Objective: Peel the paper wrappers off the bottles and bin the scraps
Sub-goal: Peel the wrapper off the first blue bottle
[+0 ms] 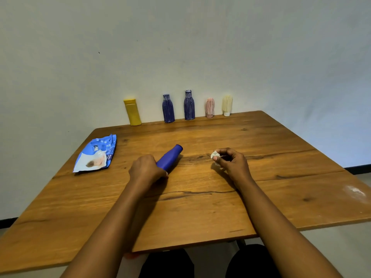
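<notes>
Wooden table point(220, 207) against a pale wall: on it the left hand point(145, 169) curls round the base of a bare blue bottle point(170, 157), which lies on its side with its neck pointing away. To its right, apart from the bottle, the right hand point(230, 162) pinches a crumpled paper scrap point(214, 155) between thumb and fingertips. A blue pouch point(96, 154) lies flat at the far left. Along the wall stand a yellow bottle point(132, 112), two wrapped blue bottles point(168, 109), a pink bottle point(210, 107) and a cream bottle point(227, 105).
</notes>
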The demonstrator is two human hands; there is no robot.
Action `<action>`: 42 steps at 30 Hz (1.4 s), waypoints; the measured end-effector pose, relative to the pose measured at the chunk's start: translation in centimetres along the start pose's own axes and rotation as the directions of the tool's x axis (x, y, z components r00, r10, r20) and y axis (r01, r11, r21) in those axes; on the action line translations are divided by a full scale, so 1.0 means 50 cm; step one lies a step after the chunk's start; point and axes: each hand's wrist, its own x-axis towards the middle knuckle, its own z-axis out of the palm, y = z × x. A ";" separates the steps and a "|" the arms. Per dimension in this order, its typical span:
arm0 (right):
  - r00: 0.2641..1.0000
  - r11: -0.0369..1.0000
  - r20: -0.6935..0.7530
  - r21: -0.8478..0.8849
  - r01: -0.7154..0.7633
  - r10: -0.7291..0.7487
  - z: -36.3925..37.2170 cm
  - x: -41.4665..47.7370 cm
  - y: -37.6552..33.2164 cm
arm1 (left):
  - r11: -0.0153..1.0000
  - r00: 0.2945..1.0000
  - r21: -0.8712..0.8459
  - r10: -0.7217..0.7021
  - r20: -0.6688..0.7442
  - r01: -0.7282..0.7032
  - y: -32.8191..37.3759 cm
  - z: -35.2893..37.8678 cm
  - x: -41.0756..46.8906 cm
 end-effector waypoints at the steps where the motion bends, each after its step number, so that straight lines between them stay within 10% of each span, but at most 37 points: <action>1: 1.000 1.000 -0.003 -0.007 0.006 -0.006 0.003 0.003 0.002 | 0.999 1.000 -0.051 -0.004 0.000 0.003 -0.003 0.000 0.011; 10: 0.995 0.988 0.082 -0.133 0.075 -0.064 0.070 0.087 0.011 | 0.631 0.959 -0.775 -0.239 -0.150 0.036 0.018 0.041 0.204; 27: 0.988 0.978 0.143 -0.190 0.090 -0.063 0.158 0.423 0.069 | 0.731 0.868 -0.683 -0.348 -0.354 0.015 0.067 0.127 0.683; 39: 0.991 0.988 0.129 -0.139 0.064 -0.046 0.155 0.446 0.075 | 0.763 0.909 -0.641 -0.321 -0.267 0.081 0.060 0.124 0.668; 42: 0.992 0.990 0.120 -0.125 0.058 -0.043 0.152 0.447 0.070 | 0.785 0.902 -0.611 -0.186 -0.391 -0.103 0.052 0.115 0.621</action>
